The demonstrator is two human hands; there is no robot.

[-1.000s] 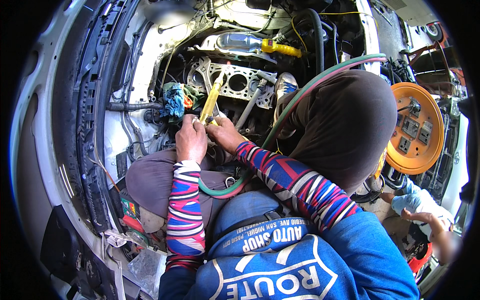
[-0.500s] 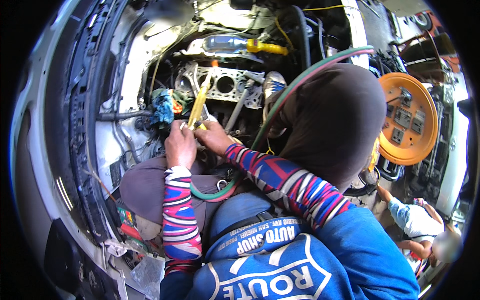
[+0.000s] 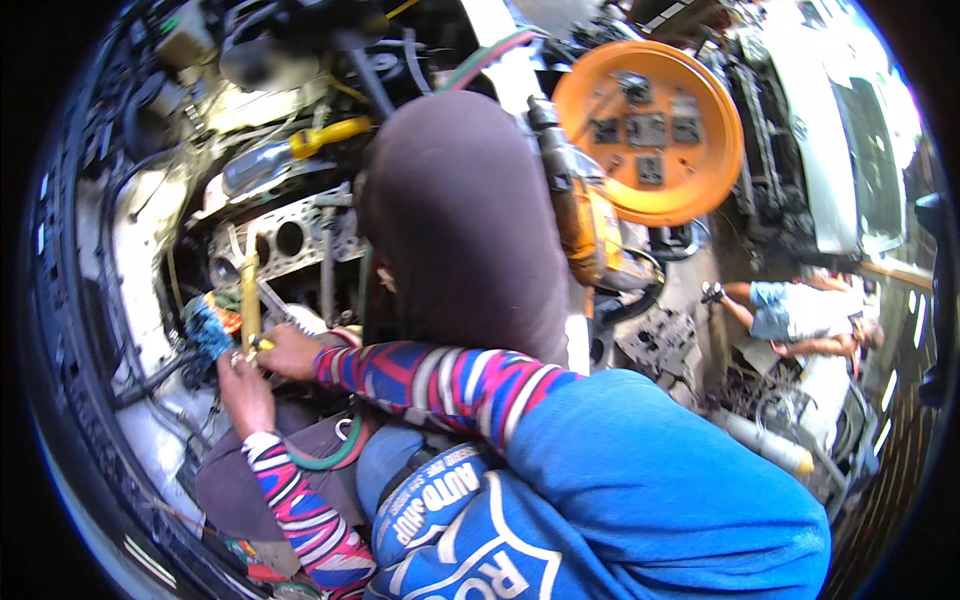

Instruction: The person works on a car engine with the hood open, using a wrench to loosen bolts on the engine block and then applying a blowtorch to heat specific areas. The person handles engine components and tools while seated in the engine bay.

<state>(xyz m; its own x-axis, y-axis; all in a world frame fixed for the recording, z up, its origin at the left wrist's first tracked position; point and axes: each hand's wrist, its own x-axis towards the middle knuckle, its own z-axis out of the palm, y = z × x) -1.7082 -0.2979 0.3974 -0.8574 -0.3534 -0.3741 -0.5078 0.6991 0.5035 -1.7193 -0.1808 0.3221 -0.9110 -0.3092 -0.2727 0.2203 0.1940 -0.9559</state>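
My left hand (image 3: 245,395) is closed, its fingers at the lower end of a long, slim yellow tool (image 3: 250,300) pointing away from me. The tool's exact kind does not show. Close beside it, my right hand (image 3: 291,353) is closed on a small yellow-and-dark piece (image 3: 264,344), mostly covered by the fingers. Beyond both hands lies a bare metal engine block (image 3: 268,236) with round cylinder bores, and the yellow tool's upper end reaches in front of it. A blue rag (image 3: 206,328) lies just left of the yellow tool.
A clear bottle-like thing (image 3: 258,168) with a yellow handle (image 3: 332,137) lies beyond the block. Right of my raised knee (image 3: 465,230) are a yellow-and-black power tool (image 3: 582,215) and an orange basin (image 3: 727,140) holding metal parts. Green-and-red hoses (image 3: 335,458) cross my lap. Another person (image 3: 800,315) is at far right.
The view has swung right, so my hands, the block and the yellow tool appear farther left. The power tool and more floor have come into sight. Both hands keep their hold.
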